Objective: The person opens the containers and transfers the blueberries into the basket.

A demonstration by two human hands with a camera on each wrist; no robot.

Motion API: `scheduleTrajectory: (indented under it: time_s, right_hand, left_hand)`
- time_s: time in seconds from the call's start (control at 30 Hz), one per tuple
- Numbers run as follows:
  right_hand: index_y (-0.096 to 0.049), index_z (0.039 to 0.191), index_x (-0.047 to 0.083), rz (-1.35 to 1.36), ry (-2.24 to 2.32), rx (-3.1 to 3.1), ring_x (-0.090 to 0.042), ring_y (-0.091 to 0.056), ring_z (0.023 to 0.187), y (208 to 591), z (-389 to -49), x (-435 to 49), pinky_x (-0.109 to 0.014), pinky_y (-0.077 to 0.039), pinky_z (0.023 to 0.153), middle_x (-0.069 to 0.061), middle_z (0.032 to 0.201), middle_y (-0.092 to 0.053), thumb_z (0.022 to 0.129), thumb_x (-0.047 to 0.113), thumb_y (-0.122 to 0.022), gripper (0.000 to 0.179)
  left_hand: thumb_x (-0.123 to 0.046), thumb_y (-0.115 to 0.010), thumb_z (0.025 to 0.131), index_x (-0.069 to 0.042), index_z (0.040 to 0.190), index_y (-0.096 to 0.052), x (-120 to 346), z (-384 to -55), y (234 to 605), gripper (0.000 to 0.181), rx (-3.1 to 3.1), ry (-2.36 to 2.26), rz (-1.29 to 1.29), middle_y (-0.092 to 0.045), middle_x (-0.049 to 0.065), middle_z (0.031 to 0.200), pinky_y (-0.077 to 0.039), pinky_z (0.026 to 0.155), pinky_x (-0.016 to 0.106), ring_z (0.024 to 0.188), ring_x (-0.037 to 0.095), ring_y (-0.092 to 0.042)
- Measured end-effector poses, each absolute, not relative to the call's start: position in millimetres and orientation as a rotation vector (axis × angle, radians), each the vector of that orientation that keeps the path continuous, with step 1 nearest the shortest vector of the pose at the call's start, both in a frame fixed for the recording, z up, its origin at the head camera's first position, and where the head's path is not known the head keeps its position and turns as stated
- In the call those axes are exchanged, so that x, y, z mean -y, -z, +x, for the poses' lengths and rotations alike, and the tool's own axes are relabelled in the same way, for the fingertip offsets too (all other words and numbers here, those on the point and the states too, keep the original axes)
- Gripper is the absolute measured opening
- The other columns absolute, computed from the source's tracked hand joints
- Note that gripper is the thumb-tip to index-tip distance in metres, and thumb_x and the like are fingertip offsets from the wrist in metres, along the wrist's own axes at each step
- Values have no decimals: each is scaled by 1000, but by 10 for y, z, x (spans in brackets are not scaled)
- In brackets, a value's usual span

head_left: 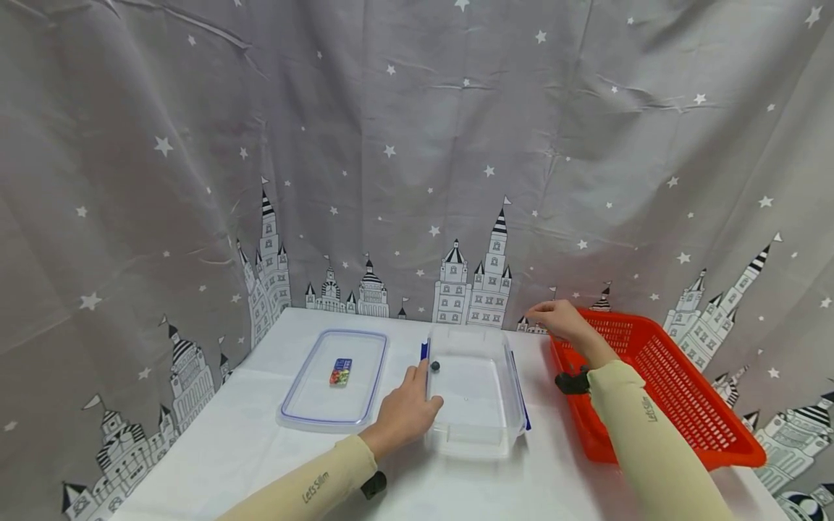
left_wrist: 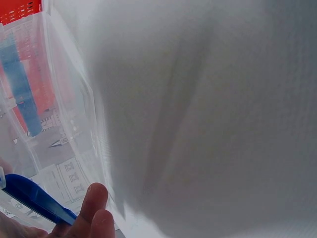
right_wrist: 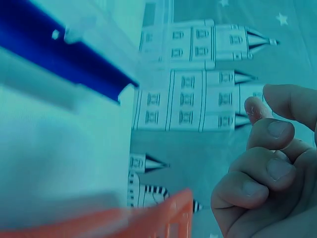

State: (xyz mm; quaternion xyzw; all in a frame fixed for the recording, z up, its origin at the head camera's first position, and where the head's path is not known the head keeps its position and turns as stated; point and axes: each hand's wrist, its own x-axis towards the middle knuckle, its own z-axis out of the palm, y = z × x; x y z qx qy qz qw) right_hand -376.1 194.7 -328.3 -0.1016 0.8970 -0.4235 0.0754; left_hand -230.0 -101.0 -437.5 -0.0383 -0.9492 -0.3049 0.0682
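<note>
A clear plastic food container with blue side latches stands in the middle of the table. My left hand grips its left wall, the thumb over the rim and the fingers by the blue latch. Inside, near that wall, lies a small dark round blueberry-like ball. My right hand hangs in the air at the left rim of the red plastic basket. Its fingers are loosely curled with thumb and index tips close together, and no object shows between them.
Left of the container lies its clear lid with a blue seal. A small colourful packet rests on the lid. A grey curtain with printed stars and castles hangs behind the white table.
</note>
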Motion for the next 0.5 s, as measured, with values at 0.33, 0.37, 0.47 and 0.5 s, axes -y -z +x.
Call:
scheduleTrajectory:
  time_s: [0.33,0.37,0.47,0.5]
  right_hand:
    - [-68,122,0,-315,1337,-2594,-11,-33,50,3412,-3808,-1538,-24,-32,51,4,58,-37,99,25,-62,35]
    - [-69,121,0,-312,1352,-2583,-11,-33,50,3425,-3809,-1494,-24,-32,51,4,58,-37,98,26,-63,35]
    - [-70,119,2,-308,1394,-2539,-12,-35,52,3468,-3812,-1368,-24,-33,52,3,61,-39,97,26,-65,33]
    - [-70,118,3,-299,1407,-2524,-13,-36,53,3484,-3814,-1330,-24,-34,53,3,62,-40,97,27,-66,32]
  left_hand:
    - [-31,-56,92,-3,158,-27,1002,-2308,4375,77,2862,919,-104,-50,15,137,-40,54,33,63,19,-50]
    - [-31,-56,92,-2,158,-27,1003,-2304,4372,77,2858,925,-103,-50,15,137,-40,54,33,63,19,-50]
    - [-30,-57,92,-2,158,-28,1004,-2305,4380,77,2854,926,-101,-50,15,137,-40,54,33,63,19,-50]
    - [-30,-57,91,-2,158,-28,1004,-2308,4388,77,2855,925,-101,-50,15,137,-40,54,34,63,19,-50]
